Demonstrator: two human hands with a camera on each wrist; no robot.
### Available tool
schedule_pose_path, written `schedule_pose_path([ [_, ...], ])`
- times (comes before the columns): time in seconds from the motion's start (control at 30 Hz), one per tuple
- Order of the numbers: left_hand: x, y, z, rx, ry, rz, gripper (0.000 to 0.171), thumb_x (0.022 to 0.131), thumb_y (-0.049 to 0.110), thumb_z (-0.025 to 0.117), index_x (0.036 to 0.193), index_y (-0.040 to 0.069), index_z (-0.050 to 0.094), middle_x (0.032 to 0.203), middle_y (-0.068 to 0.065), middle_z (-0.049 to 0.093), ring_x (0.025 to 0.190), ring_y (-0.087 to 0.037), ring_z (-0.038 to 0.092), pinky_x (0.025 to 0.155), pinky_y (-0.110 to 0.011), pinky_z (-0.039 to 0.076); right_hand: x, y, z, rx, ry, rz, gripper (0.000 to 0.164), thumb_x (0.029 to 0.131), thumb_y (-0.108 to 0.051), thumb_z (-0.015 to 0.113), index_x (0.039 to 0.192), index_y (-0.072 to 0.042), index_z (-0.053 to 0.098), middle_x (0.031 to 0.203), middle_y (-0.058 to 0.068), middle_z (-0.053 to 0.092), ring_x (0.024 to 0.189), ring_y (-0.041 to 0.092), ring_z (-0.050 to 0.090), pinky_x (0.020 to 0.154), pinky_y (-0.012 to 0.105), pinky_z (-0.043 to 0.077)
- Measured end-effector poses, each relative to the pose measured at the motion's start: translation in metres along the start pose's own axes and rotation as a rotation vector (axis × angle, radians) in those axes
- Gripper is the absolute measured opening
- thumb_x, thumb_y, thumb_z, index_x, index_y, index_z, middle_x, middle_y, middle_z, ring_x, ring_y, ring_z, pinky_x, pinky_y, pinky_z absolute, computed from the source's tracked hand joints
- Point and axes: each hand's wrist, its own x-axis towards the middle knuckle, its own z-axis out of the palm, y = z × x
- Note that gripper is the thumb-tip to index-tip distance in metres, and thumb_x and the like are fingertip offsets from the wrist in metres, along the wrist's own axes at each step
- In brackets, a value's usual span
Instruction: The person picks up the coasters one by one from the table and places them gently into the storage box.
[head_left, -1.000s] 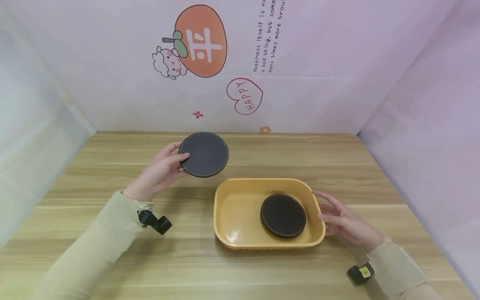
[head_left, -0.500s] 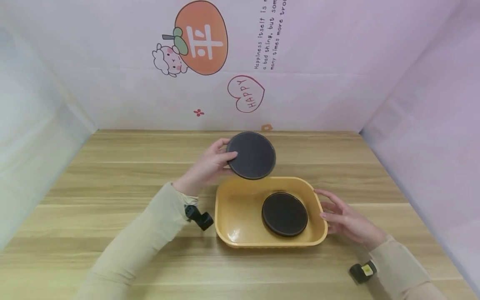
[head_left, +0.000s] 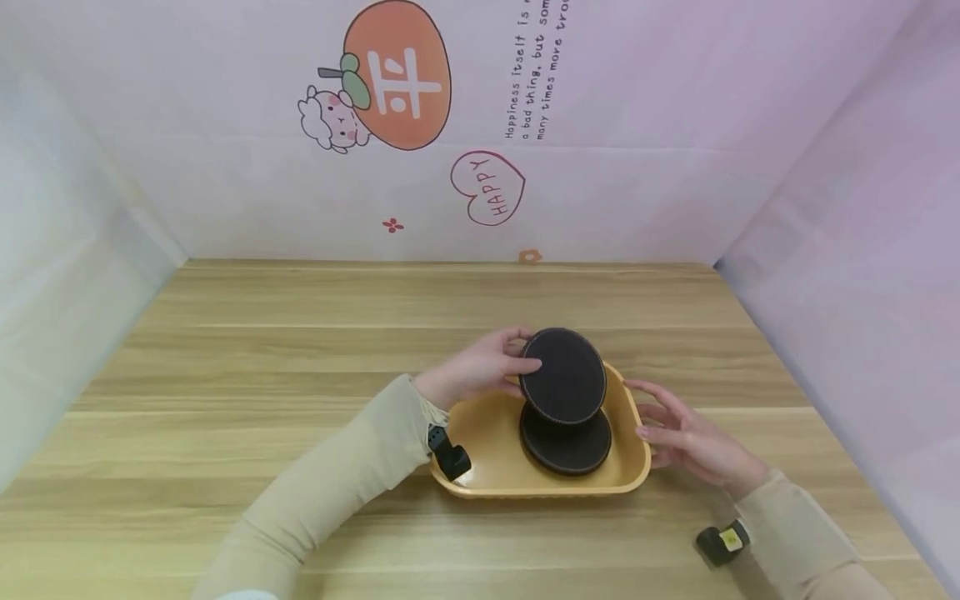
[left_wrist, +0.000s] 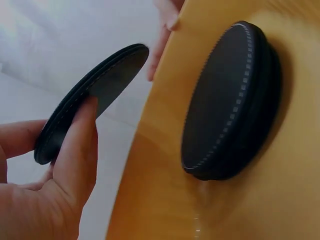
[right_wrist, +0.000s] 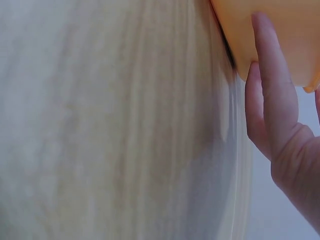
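My left hand (head_left: 487, 364) pinches a round black coaster (head_left: 564, 375) with pale edge stitching, thumb on its upper face and fingers beneath. The coaster is held tilted over the yellow plastic basin (head_left: 480, 483). Below it, a thick stack of black coasters (head_left: 566, 446) lies in the basin's right half, its back part hidden by the held coaster. In the left wrist view, a gap shows between the held coaster (left_wrist: 92, 102) and the stack (left_wrist: 225, 105). My right hand (head_left: 693, 442) rests its extended fingertips against the basin's right end; in the right wrist view a finger touches the outer wall (right_wrist: 295, 35).
The basin stands on a wood-grain table (head_left: 315, 350). A white printed sheet (head_left: 630, 192) rises behind the table, with plain white sheets along both sides. Black wrist cameras (head_left: 452, 458) are strapped to both sleeves; the left one hangs over the basin's front left corner.
My left hand has carried the coaster rightward, then down and toward me, from left of the basin to over the stack. The right hand stays at the basin's end.
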Motion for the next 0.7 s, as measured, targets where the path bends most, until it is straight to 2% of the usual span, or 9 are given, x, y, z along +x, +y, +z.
schedule_pose_path([
  [0.2,0.003,-0.013,0.001,0.092,-0.073,-0.048,0.042,0.093,-0.004,0.053,0.133,-0.003,0.04,0.13,-0.025,0.054,0.088,-0.026,0.067,0.068,-0.034,0.058,0.001,0.002,0.001,0.01,0.005,0.001,0.058,0.098,0.0,0.043,0.144,-0.03,0.025,0.128,-0.003,0.048,0.107,0.02,0.062,0.08,0.05,0.054],
  [0.37,0.004,-0.02,0.003,0.156,-0.086,-0.091,0.046,0.093,-0.002,0.055,0.136,0.0,0.04,0.128,-0.022,0.056,0.09,-0.028,0.068,0.069,-0.034,0.058,0.002,0.001,0.002,0.015,-0.007,0.003,0.058,0.097,0.001,0.042,0.144,-0.03,0.025,0.128,-0.004,0.048,0.107,0.021,0.062,0.079,0.052,0.054],
  [0.53,0.008,-0.025,0.003,0.153,-0.091,-0.116,0.046,0.093,-0.002,0.055,0.136,-0.001,0.04,0.125,-0.021,0.057,0.093,-0.03,0.067,0.072,-0.035,0.058,0.002,0.002,0.002,0.021,-0.015,-0.002,0.059,0.097,0.002,0.041,0.143,-0.033,0.027,0.126,-0.002,0.048,0.106,0.022,0.062,0.079,0.051,0.054],
  [0.7,0.008,-0.026,0.003,0.141,-0.097,-0.134,0.047,0.093,-0.002,0.054,0.137,-0.002,0.038,0.128,-0.022,0.055,0.098,-0.032,0.066,0.074,-0.035,0.058,0.003,0.003,0.001,0.049,-0.039,-0.016,0.06,0.098,0.003,0.04,0.143,-0.034,0.027,0.127,-0.002,0.049,0.107,0.022,0.062,0.079,0.05,0.054],
])
